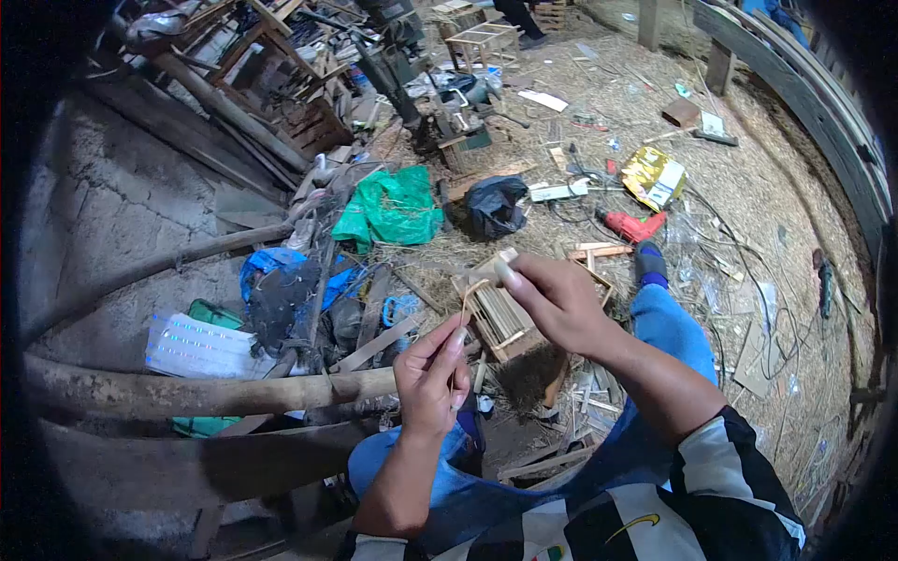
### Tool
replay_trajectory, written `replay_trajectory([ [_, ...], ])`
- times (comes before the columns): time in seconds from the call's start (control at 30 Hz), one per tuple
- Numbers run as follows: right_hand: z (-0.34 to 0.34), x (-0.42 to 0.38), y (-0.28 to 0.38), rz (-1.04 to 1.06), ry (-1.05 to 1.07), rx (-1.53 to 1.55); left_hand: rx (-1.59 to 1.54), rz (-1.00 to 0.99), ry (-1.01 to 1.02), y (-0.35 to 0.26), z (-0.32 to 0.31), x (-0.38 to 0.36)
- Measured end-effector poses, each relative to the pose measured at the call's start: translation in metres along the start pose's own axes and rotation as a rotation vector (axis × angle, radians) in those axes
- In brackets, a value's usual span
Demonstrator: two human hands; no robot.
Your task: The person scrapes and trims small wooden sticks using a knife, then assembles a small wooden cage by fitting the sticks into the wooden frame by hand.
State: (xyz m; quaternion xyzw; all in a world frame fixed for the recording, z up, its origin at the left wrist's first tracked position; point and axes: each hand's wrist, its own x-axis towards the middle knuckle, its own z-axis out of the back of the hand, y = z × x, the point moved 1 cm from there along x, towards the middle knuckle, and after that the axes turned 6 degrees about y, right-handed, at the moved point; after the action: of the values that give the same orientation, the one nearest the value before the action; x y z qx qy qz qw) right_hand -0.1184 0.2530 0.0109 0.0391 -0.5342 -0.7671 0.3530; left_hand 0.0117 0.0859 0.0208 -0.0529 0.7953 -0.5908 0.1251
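Low in the centre, my left hand (433,376) pinches the lower end of a thin light-brown strip (465,301). The strip rises from its fingertips and bends near the top. My right hand (554,297), up and to the right, has its thumb and fingers pressed together around a small pale piece (506,255) at the strip's upper end. Whether the pale piece and the strip are joined is too small to tell. Beneath both hands stands a small wooden slatted box (505,320), partly covered by the right hand.
A horizontal wooden pole (206,388) runs at the left. Beyond the box lie a black plastic bag (496,206), a green sheet (391,208), a red power tool (632,225) with cables and a yellow package (653,176). Another person's dark-clad leg (519,17) shows at the top.
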Motion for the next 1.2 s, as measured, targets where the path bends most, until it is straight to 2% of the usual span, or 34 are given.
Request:
replay_trajectory([
  [0.13, -0.002, -0.008, 0.013, 0.187, -0.038, -0.131, -0.116, -0.003, 0.012, -0.003, 0.005, 0.000],
  [0.27, -0.006, -0.011, 0.012, 0.245, -0.033, -0.233, -0.152, -0.012, 0.032, -0.001, 0.009, 0.000],
  [0.47, -0.005, -0.013, 0.016, 0.232, 0.015, -0.280, -0.232, -0.032, 0.063, -0.002, 0.010, -0.001],
  [0.63, -0.005, -0.011, 0.013, 0.233, -0.027, -0.282, -0.289, -0.060, 0.119, 0.000, 0.010, -0.001],
  [0.8, -0.002, -0.006, 0.007, 0.181, -0.068, -0.275, -0.252, -0.035, 0.117, -0.001, 0.011, -0.002],
  [0.9, -0.005, -0.009, 0.010, 0.248, -0.050, -0.256, -0.250, -0.032, 0.121, -0.003, 0.010, -0.001],
  [1.0, -0.001, -0.001, -0.002, 0.136, -0.086, -0.274, -0.239, -0.017, 0.118, -0.004, 0.010, -0.002],
  [1.1, -0.004, -0.007, 0.009, 0.229, -0.053, -0.263, -0.250, -0.028, 0.137, -0.003, 0.012, -0.001],
  [1.2, -0.002, -0.002, -0.002, 0.183, -0.054, -0.269, -0.267, -0.014, 0.138, -0.004, 0.011, -0.001],
])
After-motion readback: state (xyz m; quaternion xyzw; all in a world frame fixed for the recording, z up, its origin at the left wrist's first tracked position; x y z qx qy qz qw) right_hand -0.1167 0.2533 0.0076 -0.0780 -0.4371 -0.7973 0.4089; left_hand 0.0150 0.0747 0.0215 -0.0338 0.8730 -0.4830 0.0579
